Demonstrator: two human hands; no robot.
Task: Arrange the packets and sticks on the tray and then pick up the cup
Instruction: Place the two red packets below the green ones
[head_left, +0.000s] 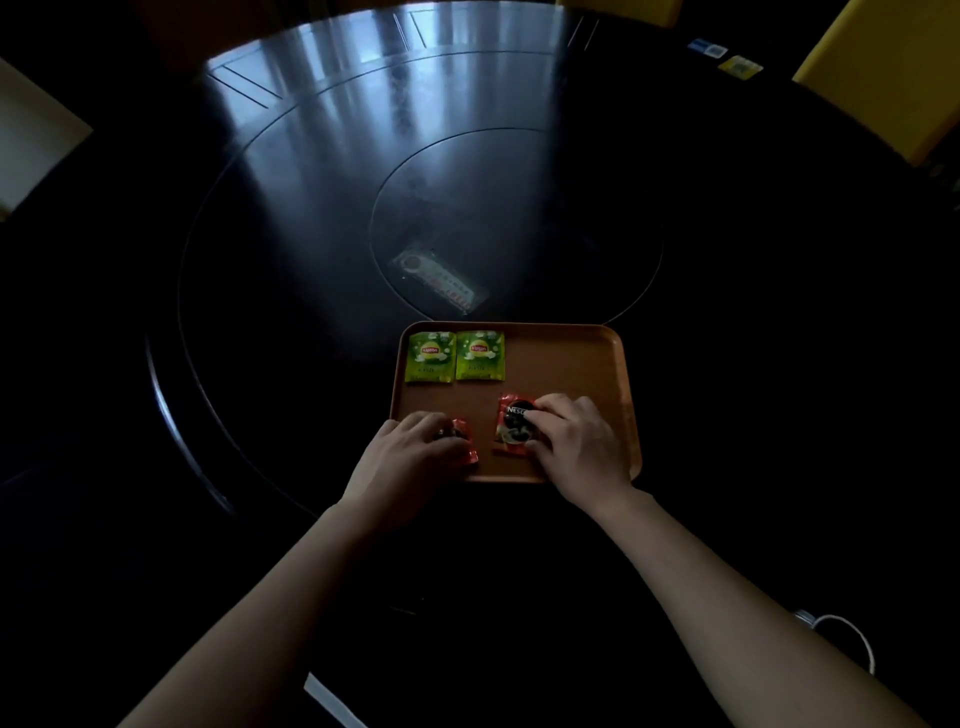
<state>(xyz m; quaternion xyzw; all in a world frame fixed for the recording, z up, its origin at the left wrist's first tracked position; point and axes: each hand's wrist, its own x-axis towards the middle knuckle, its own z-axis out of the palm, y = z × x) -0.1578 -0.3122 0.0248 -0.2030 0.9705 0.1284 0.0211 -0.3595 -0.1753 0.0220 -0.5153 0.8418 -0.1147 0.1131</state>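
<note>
Two red coffee packets lay on tray at 6 o'clock; green tea packets at 10. Left hand and right hand fingers were pressed flat on one red packet each. Judged light, thin, slippery foil; best pinched at edges. No cup seen.

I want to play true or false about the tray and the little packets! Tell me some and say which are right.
1. Two green Lipton tea packets lie side by side at the tray's far left. True.
2. The tray is blue. False: it is brown wood.
3. The right hand touches a red Nescafe packet. True.
4. The left hand is up in the air. False: it rests on another red packet on the tray.
5. A cup stands on the tray. False: no cup shows there.
</note>
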